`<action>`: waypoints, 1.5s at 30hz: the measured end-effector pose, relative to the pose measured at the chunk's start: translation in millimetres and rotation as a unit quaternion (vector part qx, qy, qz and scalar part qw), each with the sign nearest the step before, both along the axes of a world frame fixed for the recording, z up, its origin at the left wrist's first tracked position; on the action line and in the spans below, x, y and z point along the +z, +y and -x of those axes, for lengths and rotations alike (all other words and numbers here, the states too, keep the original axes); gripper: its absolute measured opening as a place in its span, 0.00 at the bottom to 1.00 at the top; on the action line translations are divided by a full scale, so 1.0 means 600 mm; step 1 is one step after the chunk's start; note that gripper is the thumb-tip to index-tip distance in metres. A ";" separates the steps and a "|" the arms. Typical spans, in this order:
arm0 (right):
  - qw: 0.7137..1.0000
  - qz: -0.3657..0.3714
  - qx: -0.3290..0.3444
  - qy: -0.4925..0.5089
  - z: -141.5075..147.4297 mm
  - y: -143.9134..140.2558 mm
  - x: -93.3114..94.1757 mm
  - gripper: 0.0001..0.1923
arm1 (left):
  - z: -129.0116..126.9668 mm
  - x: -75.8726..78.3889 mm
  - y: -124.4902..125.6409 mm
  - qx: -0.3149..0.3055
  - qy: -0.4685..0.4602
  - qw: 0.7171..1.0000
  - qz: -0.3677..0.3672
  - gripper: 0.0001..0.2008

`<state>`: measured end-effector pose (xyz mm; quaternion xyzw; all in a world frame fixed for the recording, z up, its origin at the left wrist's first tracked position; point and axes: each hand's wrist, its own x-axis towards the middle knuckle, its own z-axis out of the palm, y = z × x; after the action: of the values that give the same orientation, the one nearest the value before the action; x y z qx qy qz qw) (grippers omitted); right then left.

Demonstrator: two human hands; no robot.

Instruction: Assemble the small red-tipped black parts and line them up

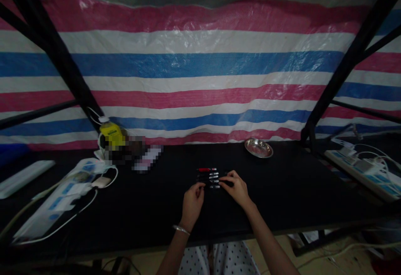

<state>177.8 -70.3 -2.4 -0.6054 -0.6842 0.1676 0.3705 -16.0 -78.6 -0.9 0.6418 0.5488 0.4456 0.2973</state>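
both hands sit at the middle of the black tabletop (282, 191), close together over a small row of pens (209, 178). left hand (191, 202) is loosely curled, fingers bent in, thumb & forefinger tips pinched at the near-left end of the row; looks like it touches the nearest pen, but too dark & small to tell if it actually grips one. thin bracelet (181, 229) on that wrist. right hand (235, 188) is half closed too, fingers folded over the right ends of the pens, resting on them; can't tell whether any pen is lifted off the tabletop.

pens lie side by side, parallel, running left-right: a red one (206, 169) farthest, then several dark ones w/ silvery bands nearer the person.

only container: a shallow round metal dish (258, 147) far right of the hands, near the back edge, well apart from the pens. nothing seen in it.

far left: a yellow item (111, 134) beside a blurred patch, white cables & a white power strip (59, 200) toward the near-left. another power strip (363, 167) w/ cords at the right. striped red/white/blue tarp (200, 66) hangs behind, black frame poles (347, 66) either side. nothing lies between hands & pens.
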 end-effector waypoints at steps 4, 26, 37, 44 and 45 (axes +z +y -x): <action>1.000 0.004 0.002 -0.009 0.001 0.001 -0.001 0.11 | 0.001 -0.002 0.001 -0.001 -0.001 1.000 0.002 0.12; 0.775 0.087 -0.057 0.624 -0.020 0.015 0.003 0.17 | 0.002 0.013 -0.002 0.028 -0.110 0.993 0.046 0.16; 0.715 0.181 -0.031 0.675 -0.018 0.011 0.011 0.15 | 0.005 0.011 0.002 0.027 -0.187 0.980 0.055 0.19; 0.784 0.205 0.051 0.584 -0.007 0.000 0.015 0.15 | 0.005 0.033 -0.001 0.014 -0.227 0.972 0.053 0.20; 0.790 0.209 0.060 0.573 -0.005 -0.001 0.017 0.15 | 0.005 0.035 -0.001 0.010 -0.234 0.971 0.054 0.20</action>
<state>180.9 -70.9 7.8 -0.4186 -0.3297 0.6447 0.5480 -19.1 -79.0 19.9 0.4972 0.4940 0.5556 0.4472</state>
